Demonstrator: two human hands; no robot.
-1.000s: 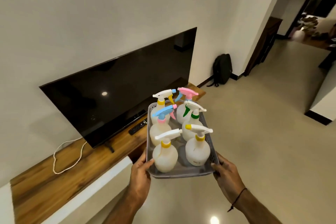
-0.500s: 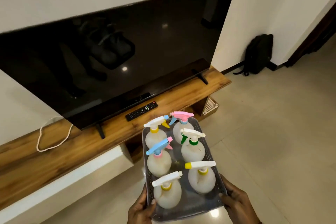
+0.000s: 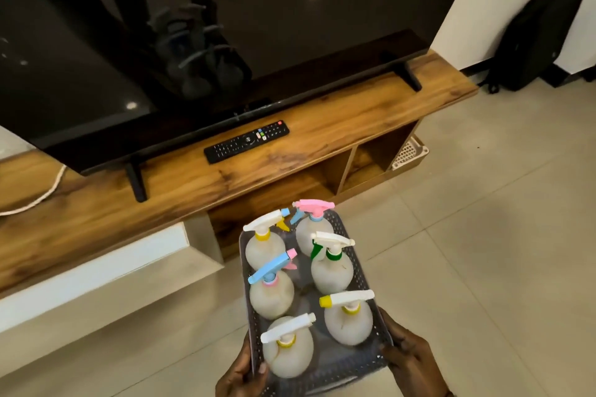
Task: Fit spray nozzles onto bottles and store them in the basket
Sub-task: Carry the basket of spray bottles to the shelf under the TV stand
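Observation:
I hold a grey perforated basket in the air in front of the wooden TV unit. My left hand grips its near left corner and my right hand grips its near right corner. Inside stand several pale round bottles, each with a spray nozzle fitted. The nearest left bottle has a white nozzle with a yellow collar. At the far end sits a bottle with a pink nozzle.
A low wooden TV unit runs across ahead, carrying a large black TV and a remote control. A white basket sits in its open shelf at right. A black backpack leans on the wall. Tiled floor lies below.
The view has tilted down and come closer to the TV unit. The basket stays held in both hands, now lower in view and nearer the unit's front edge.

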